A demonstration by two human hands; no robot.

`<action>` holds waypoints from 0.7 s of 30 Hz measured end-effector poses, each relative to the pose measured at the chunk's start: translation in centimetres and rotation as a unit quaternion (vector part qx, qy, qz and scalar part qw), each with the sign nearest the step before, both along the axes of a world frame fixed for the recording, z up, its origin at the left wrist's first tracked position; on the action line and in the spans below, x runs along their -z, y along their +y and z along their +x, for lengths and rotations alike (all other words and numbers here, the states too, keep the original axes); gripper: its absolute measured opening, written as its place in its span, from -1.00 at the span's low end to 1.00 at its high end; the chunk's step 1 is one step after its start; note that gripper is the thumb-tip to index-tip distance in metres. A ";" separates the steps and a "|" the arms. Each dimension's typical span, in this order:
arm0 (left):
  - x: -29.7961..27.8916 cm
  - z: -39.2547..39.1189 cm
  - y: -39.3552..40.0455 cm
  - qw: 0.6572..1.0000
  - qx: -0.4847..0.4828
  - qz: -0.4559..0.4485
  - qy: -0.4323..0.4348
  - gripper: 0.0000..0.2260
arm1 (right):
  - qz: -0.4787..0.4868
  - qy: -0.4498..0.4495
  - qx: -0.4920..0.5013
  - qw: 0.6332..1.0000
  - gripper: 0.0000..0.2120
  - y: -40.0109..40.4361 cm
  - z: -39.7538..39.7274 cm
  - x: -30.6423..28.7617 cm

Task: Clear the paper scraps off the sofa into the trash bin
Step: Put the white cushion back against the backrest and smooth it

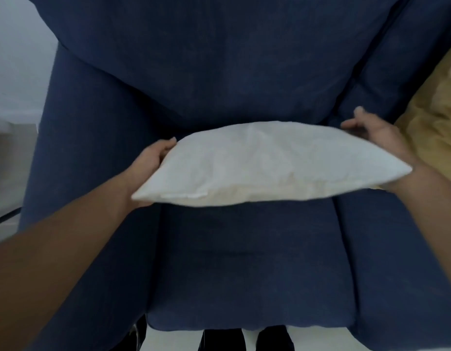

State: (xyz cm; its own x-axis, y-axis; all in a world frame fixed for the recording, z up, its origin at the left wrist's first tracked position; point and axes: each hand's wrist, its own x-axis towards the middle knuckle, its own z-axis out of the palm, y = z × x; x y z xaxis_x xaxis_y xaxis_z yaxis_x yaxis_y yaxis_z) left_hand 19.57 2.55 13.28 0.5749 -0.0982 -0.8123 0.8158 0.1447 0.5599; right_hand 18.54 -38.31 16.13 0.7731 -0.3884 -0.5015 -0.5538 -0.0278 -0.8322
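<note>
Paper scraps: none were visible on the seat or elsewhere; whether any lay under the pillow could not be told. Trash bin: not in view.
Sofa (pixel 244 262): dark blue, seat cushion bare where seen.
Pillow (pixel 267 165): white, held flat above the seat, between both hands.
Left hand (pixel 153 158): fingers (pixel 168 144) curled round the pillow's left edge, gripping it.
Right hand (pixel 376 134): fingers (pixel 351 126) loosely spread along the right edge, supporting more than clamping.
Yellow cushion (pixel 432 138): at the right, behind the right hand.
Risks, as judged: the looser right side might slip and drop the pillow; setting the pillow down could bury or scatter hidden scraps.
</note>
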 end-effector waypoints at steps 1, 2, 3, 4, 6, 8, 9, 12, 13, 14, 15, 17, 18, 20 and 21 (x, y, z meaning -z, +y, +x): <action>-0.7 0.5 -0.3 1.000 -0.008 -0.003 -0.004 -0.70 | 0.023 -0.010 0.006 1.000 -0.65 -0.2 0.6 -0.3; -1.3 1.1 -0.5 1.000 -0.014 0.006 -0.013 -0.67 | 0.037 -0.020 0.009 0.999 -0.64 -0.3 1.1 -0.7; -1.9 1.6 -0.8 0.999 -0.023 0.018 -0.026 -0.64 | 0.049 -0.030 0.010 0.998 -0.61 -0.3 1.6 -0.9; -2.5 2.2 -1.0 0.998 -0.034 0.031 -0.040 -0.61 | 0.066 -0.037 0.010 0.997 -0.55 0.0 2.0 -1.4; -3.4 3.4 -1.5 0.996 -0.043 0.044 -0.066 -0.56 | 0.076 -0.051 0.018 0.996 -0.45 0.9 2.8 -2.2; -3.9 4.6 -2.1 0.993 -0.067 0.045 -0.080 -0.52 | 0.072 -0.066 0.046 0.994 -0.46 2.0 4.0 -2.5; -4.1 5.1 -2.3 0.992 -0.083 0.041 -0.081 -0.51 | 0.076 -0.072 0.061 0.993 -0.48 2.5 4.5 -2.7; -4.4 7.0 -3.1 0.989 -0.116 0.033 -0.082 -0.47 | 0.074 -0.086 0.061 0.992 -0.50 3.8 5.9 -3.2; -4.5 7.6 -3.3 0.988 -0.122 0.032 -0.084 -0.46 | 0.069 -0.091 0.056 0.992 -0.51 3.9 6.5 -3.3; -4.5 8.1 -3.6 0.987 -0.130 0.032 -0.090 -0.46 | 0.066 -0.099 0.055 0.991 -0.53 4.1 7.0 -3.5; -4.6 8.5 -4.0 0.985 -0.138 0.034 -0.100 -0.47 | 0.056 -0.106 0.053 0.991 -0.54 4.1 7.6 -3.5; -5.1 9.2 -4.8 0.978 -0.152 0.048 -0.135 -0.59 | 0.010 -0.117 0.044 0.992 -0.61 4.0 8.7 -3.3; -5.2 9.5 -5.1 0.972 -0.158 0.063 -0.160 -0.68 | -0.021 -0.122 0.035 0.992 -0.64 4.0 9.1 -3.1; -5.3 10.1 -5.4 0.957 -0.163 0.098 -0.218 -0.75 | -0.090 -0.131 0.021 0.987 -0.66 3.8 9.9 -2.4; -5.2 10.3 -5.5 0.947 -0.161 0.121 -0.249 -0.71 | -0.119 -0.135 0.021 0.983 -0.67 3.8 10.1 -2.1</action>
